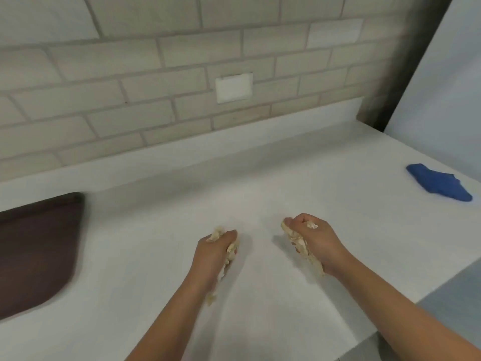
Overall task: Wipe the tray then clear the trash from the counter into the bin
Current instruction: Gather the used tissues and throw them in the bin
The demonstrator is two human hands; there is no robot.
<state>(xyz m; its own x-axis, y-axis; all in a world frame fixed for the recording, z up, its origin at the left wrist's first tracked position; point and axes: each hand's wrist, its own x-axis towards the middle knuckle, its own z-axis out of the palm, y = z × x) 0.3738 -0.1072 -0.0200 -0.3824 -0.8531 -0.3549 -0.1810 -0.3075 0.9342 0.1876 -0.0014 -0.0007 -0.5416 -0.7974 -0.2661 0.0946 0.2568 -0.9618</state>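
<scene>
Pale brick wall (130,74) with a white blank plate (233,87) backs a white counter (260,178), where the dark brown tray (39,243) lies at the left edge and a blue cloth (440,183) lies well apart at the far right. Over the counter's near middle, the left grip (217,250) is clenched round a wad of crumpled beige paper trash (215,234). The right grip (315,238) clutches a second crumpled wad (296,239), the two near each other but apart.
</scene>
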